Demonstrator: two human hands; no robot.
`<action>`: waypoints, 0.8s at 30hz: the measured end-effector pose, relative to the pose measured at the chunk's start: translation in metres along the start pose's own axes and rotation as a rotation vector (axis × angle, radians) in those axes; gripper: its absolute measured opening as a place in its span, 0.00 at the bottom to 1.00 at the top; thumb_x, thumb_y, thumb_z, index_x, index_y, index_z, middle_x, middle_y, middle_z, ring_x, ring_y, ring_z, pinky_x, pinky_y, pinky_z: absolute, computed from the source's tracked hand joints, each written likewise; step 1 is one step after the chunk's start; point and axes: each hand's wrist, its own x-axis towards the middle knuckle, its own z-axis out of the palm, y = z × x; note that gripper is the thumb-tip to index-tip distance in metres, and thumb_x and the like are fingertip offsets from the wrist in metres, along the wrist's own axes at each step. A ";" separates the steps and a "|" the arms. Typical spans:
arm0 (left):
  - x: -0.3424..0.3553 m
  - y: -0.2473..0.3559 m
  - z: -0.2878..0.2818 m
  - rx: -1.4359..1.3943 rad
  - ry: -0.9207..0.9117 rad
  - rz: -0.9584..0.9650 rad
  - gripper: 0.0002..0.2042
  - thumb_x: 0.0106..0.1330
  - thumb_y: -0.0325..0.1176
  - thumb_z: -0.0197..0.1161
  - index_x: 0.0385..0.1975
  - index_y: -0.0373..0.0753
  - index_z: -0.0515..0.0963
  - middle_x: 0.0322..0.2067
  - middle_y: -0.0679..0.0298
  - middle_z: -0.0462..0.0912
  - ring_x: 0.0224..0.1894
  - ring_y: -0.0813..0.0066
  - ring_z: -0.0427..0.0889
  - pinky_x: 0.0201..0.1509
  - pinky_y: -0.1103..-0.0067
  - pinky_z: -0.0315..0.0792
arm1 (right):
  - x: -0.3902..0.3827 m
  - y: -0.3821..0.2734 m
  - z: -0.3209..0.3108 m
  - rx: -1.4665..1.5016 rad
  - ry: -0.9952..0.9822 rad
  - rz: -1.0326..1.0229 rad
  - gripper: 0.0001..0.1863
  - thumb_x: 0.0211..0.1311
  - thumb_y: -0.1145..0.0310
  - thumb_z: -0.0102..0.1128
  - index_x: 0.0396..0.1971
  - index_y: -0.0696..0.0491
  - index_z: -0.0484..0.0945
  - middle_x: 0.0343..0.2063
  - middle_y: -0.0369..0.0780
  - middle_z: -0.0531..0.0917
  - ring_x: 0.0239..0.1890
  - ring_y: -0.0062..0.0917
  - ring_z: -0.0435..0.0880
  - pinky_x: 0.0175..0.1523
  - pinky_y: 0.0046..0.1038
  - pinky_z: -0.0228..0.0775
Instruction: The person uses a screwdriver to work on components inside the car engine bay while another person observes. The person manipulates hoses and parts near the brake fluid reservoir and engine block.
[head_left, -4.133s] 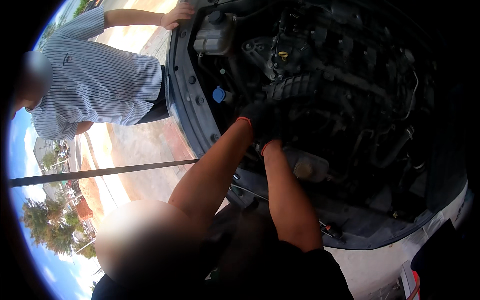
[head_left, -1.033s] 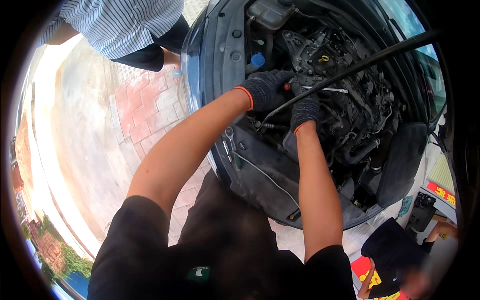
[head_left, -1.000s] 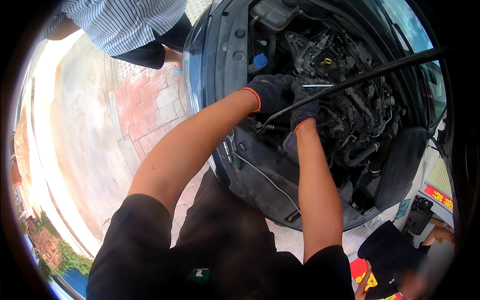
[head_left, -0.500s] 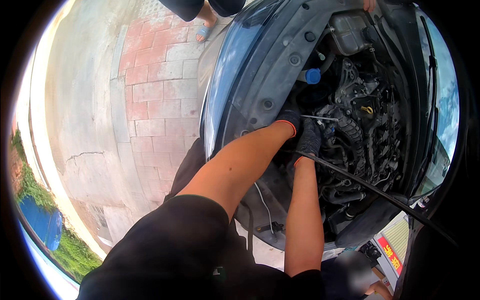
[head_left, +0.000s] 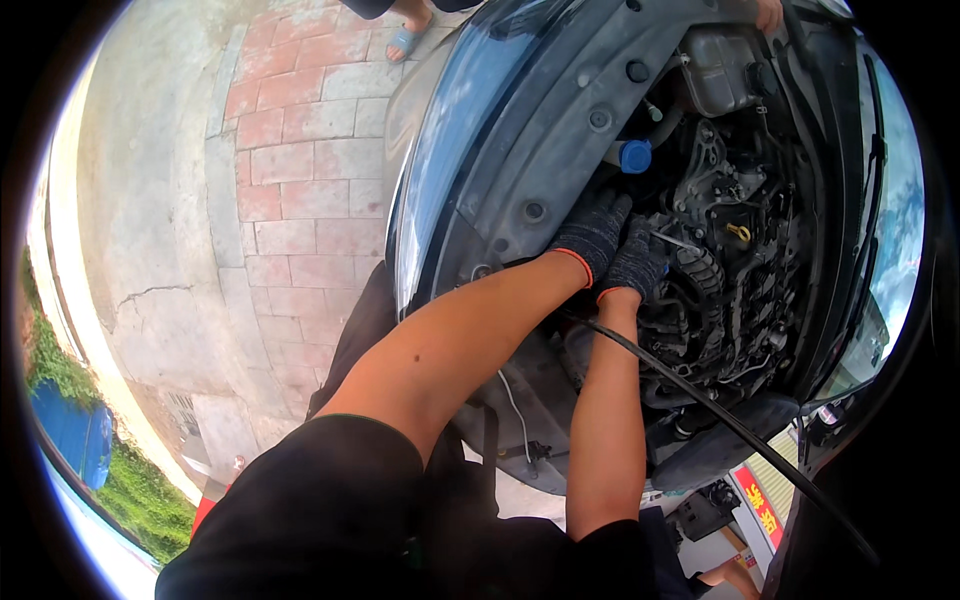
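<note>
Where the dark front panel (head_left: 560, 150) ends and the engine (head_left: 735, 290) begins, the gloved left hand (head_left: 594, 240) is extended along the edge, fingers toward one o'clock; the gloved right hand (head_left: 636, 264) is placed just beside it, at four o'clock. A metal rod (head_left: 678, 243) is seen at the right hand's two o'clock — the grip of either hand cannot be told. Room is bounded by a blue cap (head_left: 635, 156) toward twelve and a black prop rod (head_left: 702, 398) toward five.
</note>
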 end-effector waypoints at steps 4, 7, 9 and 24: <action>0.009 -0.006 0.007 -0.182 0.212 -0.180 0.24 0.63 0.38 0.59 0.60 0.40 0.73 0.55 0.47 0.76 0.55 0.48 0.78 0.63 0.62 0.68 | -0.010 0.001 0.012 0.282 -0.117 -0.020 0.19 0.69 0.58 0.54 0.45 0.59 0.82 0.46 0.47 0.84 0.48 0.36 0.82 0.54 0.34 0.71; -0.011 0.039 -0.080 -0.291 -0.443 -0.289 0.22 0.64 0.37 0.58 0.59 0.39 0.74 0.55 0.48 0.77 0.56 0.50 0.77 0.65 0.62 0.67 | -0.003 0.076 0.030 0.977 -0.348 0.212 0.18 0.69 0.60 0.56 0.47 0.60 0.80 0.45 0.45 0.84 0.46 0.34 0.82 0.53 0.33 0.73; -0.031 0.027 -0.101 -0.395 -0.625 -0.119 0.21 0.64 0.34 0.57 0.58 0.39 0.74 0.54 0.48 0.78 0.56 0.50 0.77 0.64 0.63 0.68 | -0.009 0.097 0.033 1.259 -0.389 0.362 0.17 0.69 0.62 0.57 0.47 0.60 0.79 0.43 0.44 0.83 0.45 0.32 0.82 0.51 0.33 0.74; -0.035 0.026 -0.112 -0.332 -0.280 -0.050 0.21 0.61 0.30 0.59 0.56 0.38 0.74 0.53 0.48 0.76 0.58 0.48 0.74 0.63 0.63 0.69 | 0.008 0.039 0.051 1.283 -0.422 0.684 0.16 0.73 0.61 0.50 0.48 0.56 0.80 0.41 0.44 0.84 0.43 0.34 0.82 0.49 0.37 0.76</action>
